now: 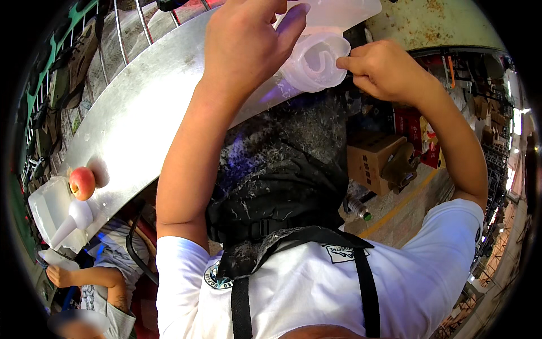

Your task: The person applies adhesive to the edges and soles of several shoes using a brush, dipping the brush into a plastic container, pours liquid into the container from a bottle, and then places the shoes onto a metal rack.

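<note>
My right hand (389,70) pinches the rim of a round, translucent plastic cup (296,73). The cup's opening faces me, and a pale curved shape shows inside it. Behind the cup lies a larger translucent plastic container (350,14), partly cut off by the top edge. Close by on the left, my left hand (245,45) is closed with its thumb reaching toward that container. Its fingertips run out of the picture, so what they hold is hidden. Both hands are over the right end of a curved-looking metal work surface (135,113).
Left on the metal surface are a red apple (83,183), a translucent tub (48,203) and a white funnel-like piece (76,220). Another person (107,277) sits at lower left. A cardboard box (370,158) and a bottle (358,209) are on the floor at right.
</note>
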Available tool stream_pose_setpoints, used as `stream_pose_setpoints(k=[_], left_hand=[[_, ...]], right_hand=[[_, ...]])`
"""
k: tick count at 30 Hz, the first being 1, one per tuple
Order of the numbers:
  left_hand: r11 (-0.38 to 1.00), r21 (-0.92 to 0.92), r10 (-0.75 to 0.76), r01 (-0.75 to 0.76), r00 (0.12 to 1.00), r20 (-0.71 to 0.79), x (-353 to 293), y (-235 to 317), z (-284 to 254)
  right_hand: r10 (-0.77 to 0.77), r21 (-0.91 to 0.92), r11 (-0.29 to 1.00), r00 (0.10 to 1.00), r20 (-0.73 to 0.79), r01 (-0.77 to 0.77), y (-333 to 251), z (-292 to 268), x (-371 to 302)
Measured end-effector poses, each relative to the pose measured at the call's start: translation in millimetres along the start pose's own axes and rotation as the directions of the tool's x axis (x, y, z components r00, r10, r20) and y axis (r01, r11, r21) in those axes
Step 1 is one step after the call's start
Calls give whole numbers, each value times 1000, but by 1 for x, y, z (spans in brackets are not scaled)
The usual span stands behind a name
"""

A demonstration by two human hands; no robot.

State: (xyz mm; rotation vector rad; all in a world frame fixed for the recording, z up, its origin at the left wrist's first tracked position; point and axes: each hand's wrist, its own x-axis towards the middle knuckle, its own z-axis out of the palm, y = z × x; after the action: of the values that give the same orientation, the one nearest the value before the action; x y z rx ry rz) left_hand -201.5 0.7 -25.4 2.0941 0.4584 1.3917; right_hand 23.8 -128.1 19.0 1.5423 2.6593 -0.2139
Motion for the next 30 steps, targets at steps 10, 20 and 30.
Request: stream_pose_setpoints(k=[10,20,30], left_hand=[[999,47,4,-3,1000,-27,-1,7,4],[1000,-9,-23,23,1000,5,-2,12,6],[997,20,-69,68,997,18,-2,23,4]], right_hand=[[132,105,986,991,5,-132,3,11,-9],[224,154,959,968,114,-240,-13,-10,-5],[391,457,765,891,229,-453,-21,10,2]])
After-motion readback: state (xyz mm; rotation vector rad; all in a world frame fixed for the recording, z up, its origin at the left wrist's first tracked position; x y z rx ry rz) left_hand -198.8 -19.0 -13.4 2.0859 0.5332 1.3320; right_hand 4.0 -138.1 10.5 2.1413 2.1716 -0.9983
